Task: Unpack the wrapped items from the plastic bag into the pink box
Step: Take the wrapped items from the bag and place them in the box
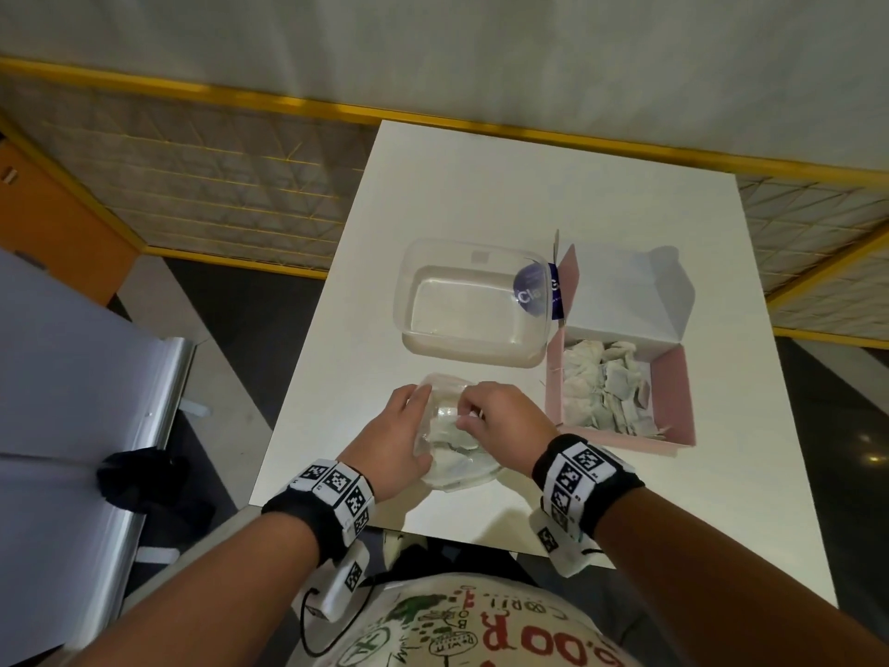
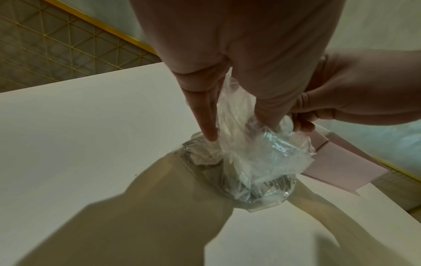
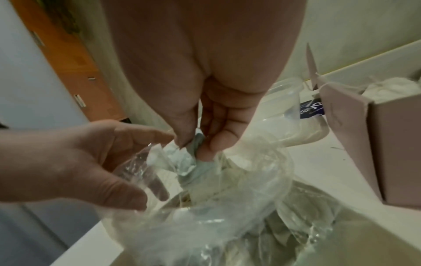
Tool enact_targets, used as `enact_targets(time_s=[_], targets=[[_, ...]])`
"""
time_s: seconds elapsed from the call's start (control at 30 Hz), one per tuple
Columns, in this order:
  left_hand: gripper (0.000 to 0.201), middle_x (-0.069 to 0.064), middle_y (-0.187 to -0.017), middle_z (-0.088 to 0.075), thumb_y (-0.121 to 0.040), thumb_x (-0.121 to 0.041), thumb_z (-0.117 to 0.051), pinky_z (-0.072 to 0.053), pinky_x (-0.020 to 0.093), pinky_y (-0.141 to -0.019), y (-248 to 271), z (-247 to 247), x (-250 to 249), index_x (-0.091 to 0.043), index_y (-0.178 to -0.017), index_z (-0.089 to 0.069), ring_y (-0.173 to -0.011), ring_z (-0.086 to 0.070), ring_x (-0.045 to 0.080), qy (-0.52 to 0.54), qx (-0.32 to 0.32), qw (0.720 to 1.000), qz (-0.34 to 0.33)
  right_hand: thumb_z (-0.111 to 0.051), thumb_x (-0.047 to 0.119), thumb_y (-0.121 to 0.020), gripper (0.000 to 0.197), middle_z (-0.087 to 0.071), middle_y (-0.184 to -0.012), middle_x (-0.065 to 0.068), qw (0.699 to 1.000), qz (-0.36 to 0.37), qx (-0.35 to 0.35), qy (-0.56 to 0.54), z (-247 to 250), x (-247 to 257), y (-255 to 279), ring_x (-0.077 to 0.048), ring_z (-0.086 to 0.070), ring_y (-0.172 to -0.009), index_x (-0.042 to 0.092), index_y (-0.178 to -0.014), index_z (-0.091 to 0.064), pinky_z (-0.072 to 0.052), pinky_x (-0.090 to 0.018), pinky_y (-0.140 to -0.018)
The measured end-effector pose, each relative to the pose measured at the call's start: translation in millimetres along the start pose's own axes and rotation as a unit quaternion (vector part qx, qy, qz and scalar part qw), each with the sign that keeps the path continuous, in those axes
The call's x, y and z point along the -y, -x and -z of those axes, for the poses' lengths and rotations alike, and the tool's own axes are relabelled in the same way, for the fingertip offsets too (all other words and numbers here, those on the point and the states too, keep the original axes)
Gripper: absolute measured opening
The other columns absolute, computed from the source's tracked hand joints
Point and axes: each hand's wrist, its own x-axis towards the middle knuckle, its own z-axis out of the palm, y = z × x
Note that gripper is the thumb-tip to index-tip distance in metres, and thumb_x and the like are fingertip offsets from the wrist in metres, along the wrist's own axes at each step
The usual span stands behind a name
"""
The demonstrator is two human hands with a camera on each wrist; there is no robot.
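Two hands: both at the bag, near the table's front edge.
Left hand: fingers hold the bag's mouth open.
Right hand: fingertips pinch a wrapped item inside.
Pink box: right edge, items within.

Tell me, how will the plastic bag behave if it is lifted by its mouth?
The plastic bag is thin and crumpled, so it probably sags. Wrapped items remain at its bottom, likely swinging. Its glossy film may slip between fingers.
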Motion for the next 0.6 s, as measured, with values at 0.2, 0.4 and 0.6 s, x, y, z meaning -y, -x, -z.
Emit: enact_targets(time_s=[0.2, 0.4, 0.6], targets=[[0.085, -0.003, -0.156, -0.019, -0.086, -0.026, -0.065, -0.049, 0.038, -0.100, -1.1, 1.1, -0.1, -0.020, -0.157, -0.018, -0.119, -0.058, 0.026, -0.012, 0.005, 1.000, -0.009, -0.067, 0.010, -0.092, 0.009, -0.065, -0.080, -0.016, 0.959, -0.124, -0.040, -0.254, 7.2, -9.5, 5.3, -0.025, -0.073, -0.061, 0.008, -0.084, -0.063, -0.054, -0.030, -0.050], [0.086, -0.005, -0.156, -0.020, -0.087, -0.027, -0.065, -0.050, 0.037, -0.099, -2.5, 2.6, 0.2, -0.022, -0.157, -0.016, -0.117, -0.058, 0.024, -0.008, 0.011, 1.000, -0.011, -0.062, 0.005, -0.096, 0.006, -0.065, -0.078, -0.016, 0.867, -0.175, -0.029, -0.466, 29.8, -0.2, 15.8, -0.029, -0.071, -0.068, 0.001, -0.094, -0.058, -0.057, -0.029, -0.052], [0.082, -0.007, -0.157, -0.017, -0.090, -0.028, -0.061, -0.049, 0.034, -0.100, -4.3, 5.0, -3.5, -0.024, -0.157, -0.014, -0.118, -0.057, 0.022, -0.004, 0.013, 1.000, -0.003, -0.060, 0.001, -0.096, 0.000, -0.071, -0.076, -0.018, 0.810, -0.145, -0.044, -0.567, 79.0, 7.2, 26.9, -0.025, -0.070, -0.063, 0.001, -0.096, -0.059, -0.056, -0.025, -0.051]])
